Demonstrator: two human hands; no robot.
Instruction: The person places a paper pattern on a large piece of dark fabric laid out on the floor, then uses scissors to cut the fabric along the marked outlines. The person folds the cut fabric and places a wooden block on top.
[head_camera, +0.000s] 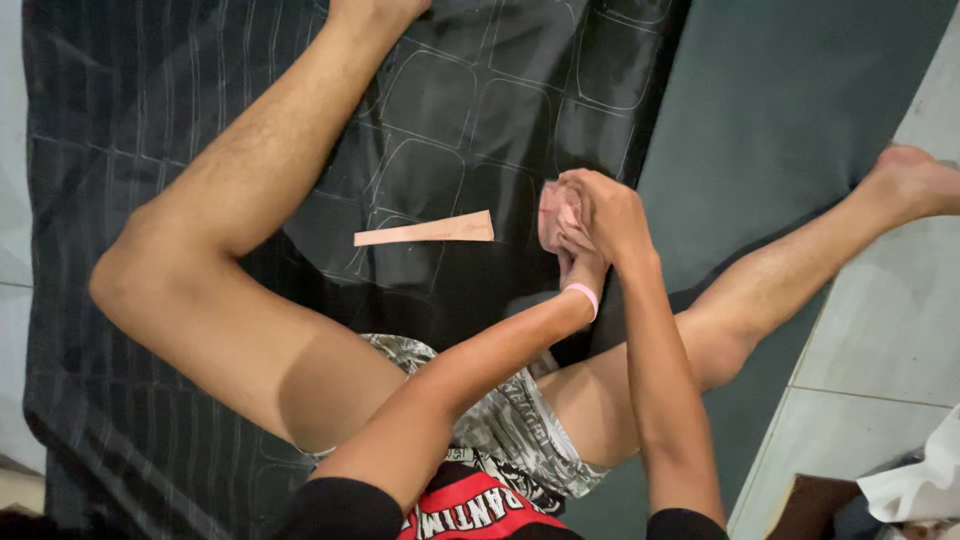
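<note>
Held thing: a small pink folded piece (552, 213) is pinched right of frame centre by both hands.
Right hand (612, 215): closed over it from the right.
Left hand (580, 262): gripping from below.
Pink strip (425, 231): left of the hands, long axis roughly horizontal, on the dark cloth (480, 90); nearer the left hand.

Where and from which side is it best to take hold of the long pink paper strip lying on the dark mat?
Probably at the wide right end of the paper strip, coming from the right, where both hands are. It lies flat and alone on the dark mat, so pinch its edge from above to lift it.
</note>
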